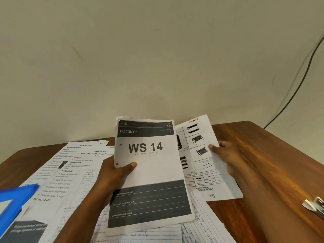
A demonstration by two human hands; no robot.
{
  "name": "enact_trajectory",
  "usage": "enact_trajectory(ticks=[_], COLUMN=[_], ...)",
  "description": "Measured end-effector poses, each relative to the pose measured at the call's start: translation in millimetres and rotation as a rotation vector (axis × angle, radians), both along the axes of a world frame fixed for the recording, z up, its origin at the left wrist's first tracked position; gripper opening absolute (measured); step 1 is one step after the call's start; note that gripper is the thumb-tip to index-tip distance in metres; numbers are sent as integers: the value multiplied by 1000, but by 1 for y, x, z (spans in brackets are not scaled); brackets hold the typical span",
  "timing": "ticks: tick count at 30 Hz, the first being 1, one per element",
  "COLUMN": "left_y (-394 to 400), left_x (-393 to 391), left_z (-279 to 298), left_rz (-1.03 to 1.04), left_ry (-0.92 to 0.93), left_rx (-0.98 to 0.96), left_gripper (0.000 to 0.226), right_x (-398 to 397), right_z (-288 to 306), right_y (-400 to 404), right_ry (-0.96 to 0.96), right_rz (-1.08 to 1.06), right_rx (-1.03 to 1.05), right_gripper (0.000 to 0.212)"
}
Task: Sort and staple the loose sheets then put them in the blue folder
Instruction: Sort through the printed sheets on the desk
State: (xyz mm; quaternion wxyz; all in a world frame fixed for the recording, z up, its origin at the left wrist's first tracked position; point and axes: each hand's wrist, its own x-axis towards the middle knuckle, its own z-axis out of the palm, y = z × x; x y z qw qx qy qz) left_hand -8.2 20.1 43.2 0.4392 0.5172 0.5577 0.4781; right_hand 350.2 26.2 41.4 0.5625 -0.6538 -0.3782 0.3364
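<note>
Holding a printed sheet marked "WS 14" upright at the centre of the frame, the left hand pinches its left edge, thumb on the front face and the other fingers hidden behind the paper. The right hand, right of centre, grips a second sheet with furniture diagrams, its fingertips curled over that sheet's right edge; this sheet is partly tucked behind the "WS 14" page and lies upside down to the viewer. Both hands are thus clamped on paper, set apart from each other.

More loose sheets are spread over the wooden surface in the lower left and lower centre: typed task pages and lined, handwritten pages overlapping one another. The blue folder sits at the lower left edge of the frame, resting on those papers, only partly in view. A metal stapler shows at the right edge, lying on the surface well apart from the sheets. A dark cable runs down the pale wall in the upper right.
</note>
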Motion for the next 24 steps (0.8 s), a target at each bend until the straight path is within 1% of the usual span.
enact_trajectory(ticks=[3,5,11,14,16,17,20,22,24], left_y=[1,2,4,3,1,-1,-7,-11,-13], left_x=[-1,-1,-3,-2,0,0,4,7,9], left_z=[-5,-8,-11,-10,-8,-5,5,12,15], left_rz=[-24,-34,-41,-38,-45,-51,-83,-99,-107], left_ry=[-24,-29,-23,-40,-51,-63,-107,-118,-120], left_rx=[-16,-18,-6,0,13,19,49,74,99], left_gripper=[42,41,42,41,42,43,45,57,65], right_x=[4,4,3,1,-2,-4,-14,-20,-25], right_z=[3,3,3,3,9,14,35,47,57], right_y=[-1,0,0,0,0,-1,-5,-9,-14], right_ry=[111,152,199,189,178,190,271,301,352], right_rz=[66,79,85,72,27,-6,-58,-67,-53], right_rx=[39,41,57,88,171,245,544,688,748], right_gripper=[4,4,4,4,2,3,8,10,11])
